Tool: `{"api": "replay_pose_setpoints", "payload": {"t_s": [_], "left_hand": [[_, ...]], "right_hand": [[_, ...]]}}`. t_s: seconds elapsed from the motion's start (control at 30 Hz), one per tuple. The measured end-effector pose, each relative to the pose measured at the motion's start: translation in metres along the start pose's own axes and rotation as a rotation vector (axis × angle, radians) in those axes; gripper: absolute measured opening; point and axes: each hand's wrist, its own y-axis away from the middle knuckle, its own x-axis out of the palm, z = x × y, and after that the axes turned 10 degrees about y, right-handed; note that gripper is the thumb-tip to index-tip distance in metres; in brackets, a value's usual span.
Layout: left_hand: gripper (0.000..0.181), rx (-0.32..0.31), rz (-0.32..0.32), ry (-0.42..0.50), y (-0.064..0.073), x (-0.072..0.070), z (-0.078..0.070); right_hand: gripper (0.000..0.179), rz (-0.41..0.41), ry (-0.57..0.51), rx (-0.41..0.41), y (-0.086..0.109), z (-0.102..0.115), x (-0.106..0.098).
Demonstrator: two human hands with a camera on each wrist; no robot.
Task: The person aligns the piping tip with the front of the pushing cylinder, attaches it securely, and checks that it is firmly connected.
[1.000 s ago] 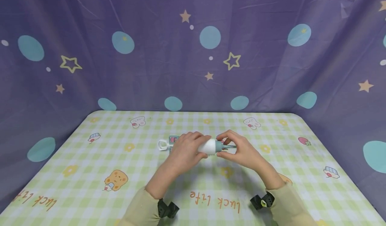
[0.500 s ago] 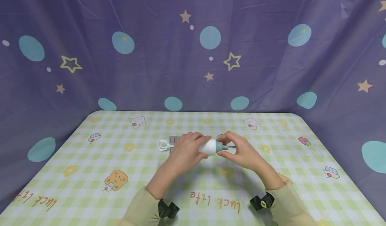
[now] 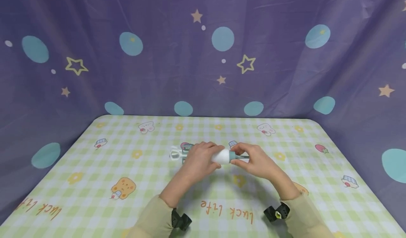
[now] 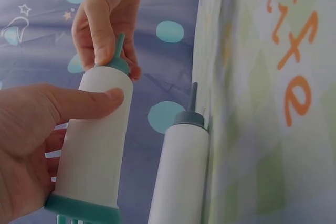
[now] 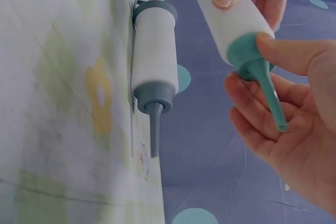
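Observation:
A white icing syringe (image 3: 221,156) with a teal nozzle cap (image 5: 245,48) lies level between my two hands, raised over the table. My left hand (image 3: 199,163) grips its barrel, thumb along the white side in the left wrist view. Thumb and fingers of my right hand (image 3: 257,163) pinch the nozzle cap, and the thin tapered nozzle points towards the right palm. Close below, a second white syringe with a grey-blue cap (image 5: 155,53) lies on the cloth, mostly hidden in the head view. A pale plunger handle (image 3: 174,154) shows left of my left hand.
A green-and-white checked cloth (image 3: 127,167) with cartoon prints covers the table. Behind it hangs a purple curtain (image 3: 165,54) with stars and blue spots. Each wrist wears a small black camera, such as the one on the right wrist (image 3: 276,212).
My left hand and the held syringe have shifted slightly to the right, and the flange and handle at the left end look different. The right hand keeps its pinch on the cap.

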Motion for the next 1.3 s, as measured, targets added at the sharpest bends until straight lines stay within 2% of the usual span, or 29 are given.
{"api": "replay_pose_setpoints", "payload": {"t_s": [0.2,0.4,0.53,1.03,1.3], "left_hand": [[0.050,-0.020,0.037,0.020,-0.001,0.004,0.002],[0.050,-0.010,0.095,-0.016,0.001,0.013,0.005],[0.051,-0.014,0.124,-0.023,0.004,0.017,0.006],[0.047,-0.033,0.223,0.010,0.013,0.024,0.013],[0.046,-0.052,0.266,0.065,0.018,0.031,0.017]], "right_hand": [[0.023,0.094,-0.006,0.054,0.000,-0.002,0.001],[0.023,0.207,-0.035,0.103,0.004,-0.003,0.004],[0.024,0.265,-0.037,0.099,0.006,-0.005,0.008],[0.021,0.361,-0.035,0.042,0.004,-0.007,0.020],[0.020,0.423,-0.009,0.058,0.005,-0.006,0.028]]}}
